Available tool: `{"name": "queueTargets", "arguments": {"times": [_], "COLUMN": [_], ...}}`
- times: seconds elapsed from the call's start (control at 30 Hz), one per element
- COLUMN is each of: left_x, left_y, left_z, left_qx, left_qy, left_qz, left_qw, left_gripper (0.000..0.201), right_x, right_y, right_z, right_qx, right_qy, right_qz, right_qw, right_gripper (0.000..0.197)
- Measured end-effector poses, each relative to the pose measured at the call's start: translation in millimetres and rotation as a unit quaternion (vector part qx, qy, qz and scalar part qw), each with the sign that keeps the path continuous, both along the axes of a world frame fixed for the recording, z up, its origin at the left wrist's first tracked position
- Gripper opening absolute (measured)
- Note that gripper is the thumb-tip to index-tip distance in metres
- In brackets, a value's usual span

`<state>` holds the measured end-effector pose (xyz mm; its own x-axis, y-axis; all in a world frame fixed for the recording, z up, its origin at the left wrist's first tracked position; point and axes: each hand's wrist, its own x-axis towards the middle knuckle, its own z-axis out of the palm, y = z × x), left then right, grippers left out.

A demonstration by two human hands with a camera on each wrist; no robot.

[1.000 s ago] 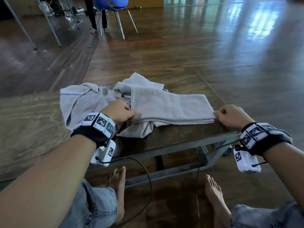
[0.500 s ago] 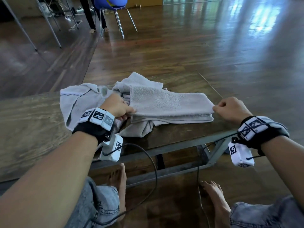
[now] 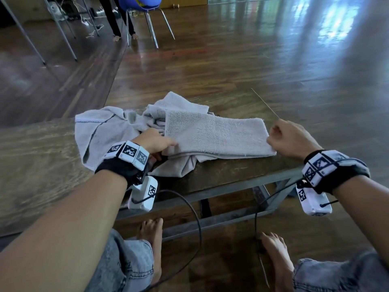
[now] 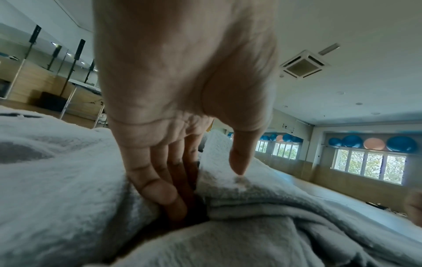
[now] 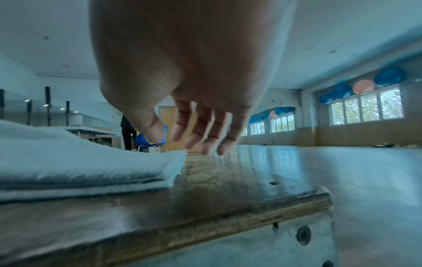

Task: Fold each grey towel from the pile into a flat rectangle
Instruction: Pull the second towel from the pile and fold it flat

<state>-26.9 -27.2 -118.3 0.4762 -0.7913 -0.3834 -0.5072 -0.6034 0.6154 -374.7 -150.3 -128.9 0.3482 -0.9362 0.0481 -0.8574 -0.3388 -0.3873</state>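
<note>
Lifted off folded towel (image 3: 214, 135), right hand (image 3: 292, 138) hangs loose-fingered; left hand (image 3: 153, 141) pinching its end; crumpled pile (image 3: 101, 133) left

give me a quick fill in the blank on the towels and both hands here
1. The folded towel lies on a wooden ____.
2. The left hand has its fingers tucked ____ the folded towel's left end.
3. The right hand hovers open at the towel's ____ end.
4. The chair behind is ____.

Missing words: table; under; right; blue
</note>
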Motion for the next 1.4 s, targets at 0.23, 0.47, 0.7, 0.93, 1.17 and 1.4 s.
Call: {"name": "queueTargets", "arguments": {"times": [0.23, 0.47, 0.7, 0.93, 1.17, 1.4], "left_x": [-6.4, -3.1, -21.2, -89.1, -85.6, -79.1], "left_y": [-7.5, -3.1, 13.1, -13.8, -18.8, -19.9], "left_z": [-0.9, 13.6, 22.3, -5.0, -40.0, -38.0], "left_qx": [-0.031, -0.048, -0.032, -0.162, -0.018, 0.021], "left_qy": [0.004, 0.062, -0.245, -0.314, -0.255, -0.239], "left_qz": [0.021, 0.008, -0.084, -0.305, -0.361, -0.34], "left_qw": [0.999, 0.997, 0.965, 0.884, 0.897, 0.909], "left_gripper": [0.048, 0.032, 0.047, 0.045, 0.067, 0.078], "right_x": [27.3, 34.1, 46.9, 88.2, 84.4, 76.6], "right_y": [11.2, 7.7, 22.7, 34.4, 28.7, 22.2], "right_z": [-17.4, 5.2, 22.1, -9.4, -41.9, -49.1], "right_qx": [0.024, 0.061, 0.093, -0.032, 0.055, 0.097], "right_qy": [0.096, 0.142, 0.148, 0.058, 0.085, 0.115], "right_qz": [0.219, 0.213, 0.167, 0.247, 0.257, 0.232], "right_qw": [0.971, 0.965, 0.97, 0.967, 0.961, 0.961], "right_gripper": [0.044, 0.016, 0.053, 0.063, 0.092, 0.113]}}
